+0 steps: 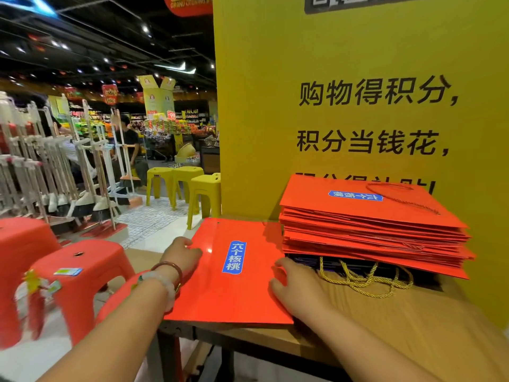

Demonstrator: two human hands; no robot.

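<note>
I see a wooden table [385,315], bare on its near right part. One red bag [234,293] lies flat on its left part and reaches the near left corner. Just beside it on the right, dark bags [355,267] lie on the wood, their gold cords [358,282] spilling forward. A stack [371,232] of red bags rests on them.

Two hands [180,255] [298,289], one bag [234,296] (red) — one stack [371,230]
</note>
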